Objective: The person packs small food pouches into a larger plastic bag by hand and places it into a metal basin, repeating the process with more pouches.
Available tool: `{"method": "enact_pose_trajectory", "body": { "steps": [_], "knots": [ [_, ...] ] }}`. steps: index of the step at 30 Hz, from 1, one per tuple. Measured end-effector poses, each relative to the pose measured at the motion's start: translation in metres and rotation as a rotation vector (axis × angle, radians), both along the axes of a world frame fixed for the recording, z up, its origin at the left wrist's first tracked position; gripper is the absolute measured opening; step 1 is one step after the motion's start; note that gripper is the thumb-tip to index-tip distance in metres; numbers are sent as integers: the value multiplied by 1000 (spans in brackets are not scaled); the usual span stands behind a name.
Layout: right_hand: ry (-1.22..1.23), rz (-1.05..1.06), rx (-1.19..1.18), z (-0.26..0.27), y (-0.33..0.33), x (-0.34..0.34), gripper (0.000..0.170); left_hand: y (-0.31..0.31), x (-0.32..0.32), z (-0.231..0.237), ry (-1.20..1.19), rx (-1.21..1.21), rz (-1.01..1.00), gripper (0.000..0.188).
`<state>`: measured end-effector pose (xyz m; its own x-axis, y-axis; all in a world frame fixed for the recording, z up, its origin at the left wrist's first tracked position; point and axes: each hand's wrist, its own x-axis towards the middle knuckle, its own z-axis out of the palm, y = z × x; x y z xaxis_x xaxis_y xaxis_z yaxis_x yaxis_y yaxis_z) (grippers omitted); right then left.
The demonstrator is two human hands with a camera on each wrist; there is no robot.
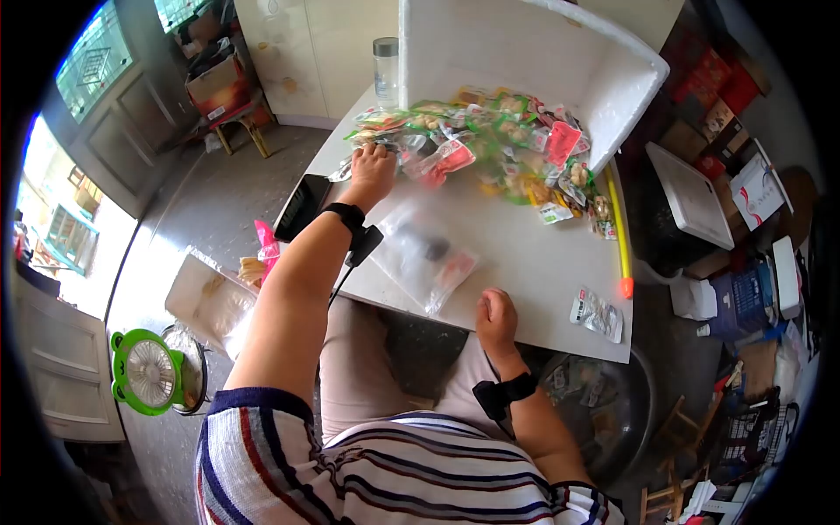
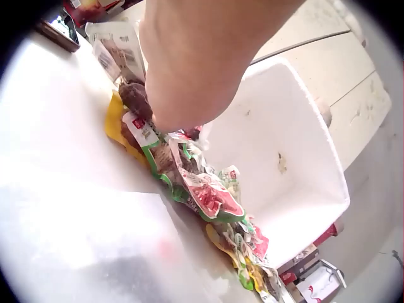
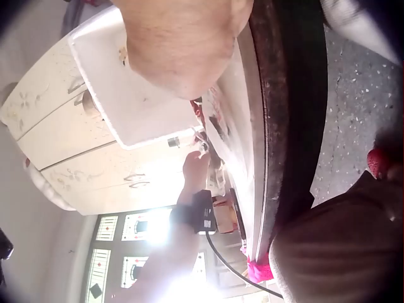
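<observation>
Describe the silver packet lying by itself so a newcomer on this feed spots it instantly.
In the head view, find the white table and follow the yellow rod along its right edge. Beside the rod's orange tip, by the table's near right corner, lies the silver packet. It lies alone, unlike the heaped packets by the foam box.

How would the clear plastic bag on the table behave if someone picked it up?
The clear plastic bag would probably be floppy, since it looks thin and lies flat on the table. It is likely light for its size, as no big bulge shows in it. It may also be slippery, because its film looks smooth and slightly shiny.
</observation>
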<state>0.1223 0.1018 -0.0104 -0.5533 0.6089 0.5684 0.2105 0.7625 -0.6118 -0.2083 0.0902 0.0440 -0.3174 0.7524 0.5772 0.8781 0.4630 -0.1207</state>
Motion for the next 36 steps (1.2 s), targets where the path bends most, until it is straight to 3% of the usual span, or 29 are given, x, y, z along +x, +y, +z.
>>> {"method": "enact_pose_trajectory", "body": {
  "steps": [7,11,12,15,17,20,23,27,28,31,32,34,35,36],
  "knots": [
    [20,28,68,1,3,1,12,7,-6,1,20,-109,-102,12],
    [36,29,26,1,1,-1,11,-9,23,21,-211,-16,-82,10],
    [38,29,32,1,1,0,11,-13,32,25,-382,-12,-28,11],
    [41,37,32,0,2,1,10,-34,53,34,-704,387,-276,14],
    [34,50,-4,-3,3,3,10,-46,64,39,-1183,485,-370,9],
    [78,35,-150,-25,11,5,11,-66,94,42,-1703,637,-478,4],
    [250,65,-534,-16,8,8,13,-87,128,53,-1897,665,-416,4],
    [357,296,-1084,39,-28,16,29,-92,160,39,-2135,938,-525,6],
    [367,376,-897,30,-30,16,41,-92,164,34,-2146,950,-498,6],
    [-3,131,195,67,-46,30,57,-96,182,23,-2216,925,-375,6],
    [-40,151,290,76,-49,32,55,-98,191,24,-2252,890,-301,7],
    [-112,187,480,86,-53,36,52,-105,208,25,-2291,732,-347,6],
    [-111,223,413,81,-50,36,47,-109,216,29,-2335,647,-403,6],
    [-110,258,346,74,-44,36,43,-106,223,19,-2310,690,-285,6]
  ]
}}
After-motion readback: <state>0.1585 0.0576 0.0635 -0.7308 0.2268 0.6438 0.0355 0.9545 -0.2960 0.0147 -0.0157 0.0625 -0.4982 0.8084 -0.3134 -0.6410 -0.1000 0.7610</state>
